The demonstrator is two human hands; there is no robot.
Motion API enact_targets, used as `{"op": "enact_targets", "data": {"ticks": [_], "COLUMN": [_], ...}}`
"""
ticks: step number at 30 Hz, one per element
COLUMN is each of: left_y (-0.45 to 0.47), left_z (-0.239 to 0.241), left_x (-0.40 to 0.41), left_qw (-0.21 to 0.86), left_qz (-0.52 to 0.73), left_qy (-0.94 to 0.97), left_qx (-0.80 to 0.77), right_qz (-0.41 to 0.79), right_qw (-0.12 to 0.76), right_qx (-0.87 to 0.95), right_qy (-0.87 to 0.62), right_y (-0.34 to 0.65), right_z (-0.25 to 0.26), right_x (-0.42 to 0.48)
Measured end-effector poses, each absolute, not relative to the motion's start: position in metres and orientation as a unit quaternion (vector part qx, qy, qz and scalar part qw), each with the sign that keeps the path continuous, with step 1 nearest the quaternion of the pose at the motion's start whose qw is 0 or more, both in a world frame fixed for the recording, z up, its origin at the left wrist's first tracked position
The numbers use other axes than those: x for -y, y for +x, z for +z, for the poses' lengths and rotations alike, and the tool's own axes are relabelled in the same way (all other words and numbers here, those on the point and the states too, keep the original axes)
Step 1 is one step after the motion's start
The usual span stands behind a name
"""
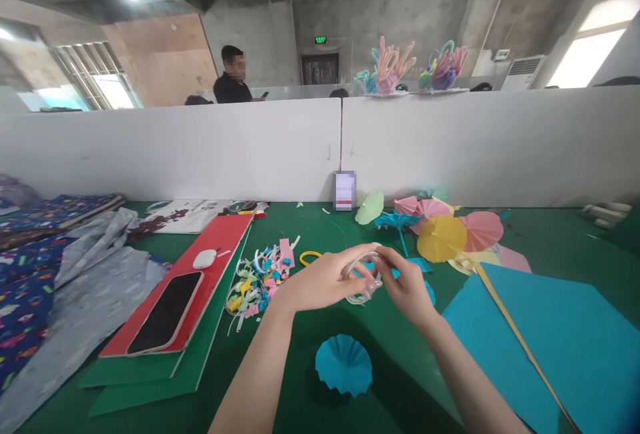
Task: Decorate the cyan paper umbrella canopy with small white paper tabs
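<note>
My left hand (323, 279) is closed round a clear ring that looks like a roll of transparent tape (357, 299), held above the green table. My right hand (404, 281) has its fingers closed at the far right edge of the same roll, touching it; whether a tape end is pinched there is too small to tell. Below the hands lies a pleated blue paper disc (344, 365) with a wavy edge. Light blue paper pieces (419, 265) show partly behind my right hand. A yellow ring (311, 258) lies just beyond my left hand.
Paper scraps (263, 281) are heaped on the left, beside a phone (167, 312) on red and green boards. Small paper umbrellas (442, 239) and blue sheets (550, 334) with a yellow strip lie right. A white partition (200, 151) stands behind; a person (231, 81) is beyond it.
</note>
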State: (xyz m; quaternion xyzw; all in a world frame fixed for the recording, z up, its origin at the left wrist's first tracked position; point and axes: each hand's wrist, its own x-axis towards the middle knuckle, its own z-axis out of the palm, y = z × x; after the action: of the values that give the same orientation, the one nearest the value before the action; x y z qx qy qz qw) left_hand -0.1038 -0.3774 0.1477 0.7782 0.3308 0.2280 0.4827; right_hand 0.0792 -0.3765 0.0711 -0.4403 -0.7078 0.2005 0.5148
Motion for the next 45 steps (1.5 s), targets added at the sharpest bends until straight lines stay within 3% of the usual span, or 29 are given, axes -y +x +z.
{"op": "enact_targets", "data": {"ticks": [6, 13, 19, 26, 37, 45], "left_y": [-0.115, -0.118, -0.119, -0.109, -0.108, -0.103], "left_z": [0.171, 0.178, 0.191, 0.180, 0.183, 0.178], "left_x": [0.401, 0.415, 0.427, 0.425, 0.423, 0.422], "left_qw": [0.495, 0.669, 0.644, 0.620, 0.617, 0.662], "left_qz": [0.286, 0.340, 0.356, 0.402, 0.371, 0.387], "left_qy": [0.768, 0.649, 0.636, 0.634, 0.647, 0.601], "left_qx": [-0.290, -0.121, -0.233, -0.227, -0.251, -0.226], "right_qz": [0.070, -0.028, -0.081, -0.085, -0.063, -0.056], "right_qw": [0.551, 0.550, 0.555, 0.529, 0.510, 0.494], "right_qx": [0.711, 0.744, 0.740, 0.747, 0.753, 0.763], "right_qy": [-0.432, -0.379, -0.372, -0.394, -0.412, -0.415], "right_y": [0.073, 0.062, 0.063, 0.066, 0.073, 0.076], "right_z": [0.121, 0.137, 0.135, 0.139, 0.142, 0.141], "right_x": [0.383, 0.400, 0.404, 0.405, 0.407, 0.410]}}
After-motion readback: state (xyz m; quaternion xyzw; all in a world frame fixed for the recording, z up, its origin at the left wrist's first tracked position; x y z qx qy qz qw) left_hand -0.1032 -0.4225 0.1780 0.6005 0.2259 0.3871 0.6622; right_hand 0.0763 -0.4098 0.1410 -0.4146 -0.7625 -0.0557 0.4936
